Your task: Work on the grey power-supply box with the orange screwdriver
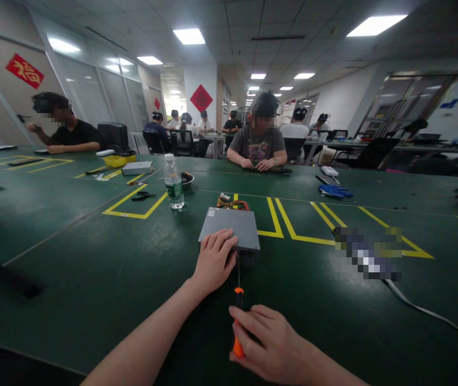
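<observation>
A grey metal box (234, 225) with coloured wires (232, 203) at its far end lies on the green table (92, 268) in front of me. My left hand (214, 260) rests flat on the box's near left corner, fingers stretched out. My right hand (271, 343) is closed round the orange handle of a screwdriver (238, 316). Its thin shaft points away from me and its tip meets the near face of the box.
A water bottle (173, 182) stands left of the box, with black scissors (143, 195) and a grey case (137, 168) beyond. Blue gloves (335, 191) lie at the right. A white cable (421, 308) runs along the right. People sit at the far side.
</observation>
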{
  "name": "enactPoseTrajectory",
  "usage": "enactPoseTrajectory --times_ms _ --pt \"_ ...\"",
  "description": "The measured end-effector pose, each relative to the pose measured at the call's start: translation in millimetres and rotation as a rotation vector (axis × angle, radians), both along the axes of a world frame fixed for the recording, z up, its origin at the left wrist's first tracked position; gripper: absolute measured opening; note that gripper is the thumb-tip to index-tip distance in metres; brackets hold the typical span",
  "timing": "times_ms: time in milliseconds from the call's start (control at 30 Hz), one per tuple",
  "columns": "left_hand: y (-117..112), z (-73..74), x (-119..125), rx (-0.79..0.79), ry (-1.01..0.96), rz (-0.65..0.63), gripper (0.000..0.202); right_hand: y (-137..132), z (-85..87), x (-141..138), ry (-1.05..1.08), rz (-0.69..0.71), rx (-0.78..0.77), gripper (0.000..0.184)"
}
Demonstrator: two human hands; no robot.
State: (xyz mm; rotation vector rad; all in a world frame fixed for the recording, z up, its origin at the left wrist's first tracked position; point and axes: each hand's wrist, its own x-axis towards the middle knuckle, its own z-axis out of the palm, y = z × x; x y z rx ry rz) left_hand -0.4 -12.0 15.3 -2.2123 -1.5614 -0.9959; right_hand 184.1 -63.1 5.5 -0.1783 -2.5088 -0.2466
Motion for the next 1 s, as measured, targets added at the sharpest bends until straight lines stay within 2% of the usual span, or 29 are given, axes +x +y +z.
enactPoseTrajectory --times_ms 100,200,267,500,767,1000 --pt "1 -0.9 0 0.005 0.002 0.003 0.029 1 -4.7 1 0.044 -0.020 -0.021 0.016" --pt "1 -1.6 0 0.008 0.006 0.005 0.028 1 -1.2 3 -0.028 -0.040 -0.063 0.032" --pt "1 -1.6 0 0.004 0.002 0.001 0.028 0 2.7 3 -0.082 -0.039 -0.065 0.036" --pt "1 -1.6 -1 -0.023 -0.008 -0.019 0.028 0 4.3 -1 0.047 -0.017 0.017 0.012" --pt "0 -0.2 -1 -0.020 0.009 -0.005 0.028 0 16.6 13 0.050 0.006 0.072 0.022" --pt "0 -0.7 -1 -0.032 0.021 -0.002 0.028 2 14.0 23 0.119 -0.036 0.131 0.023"
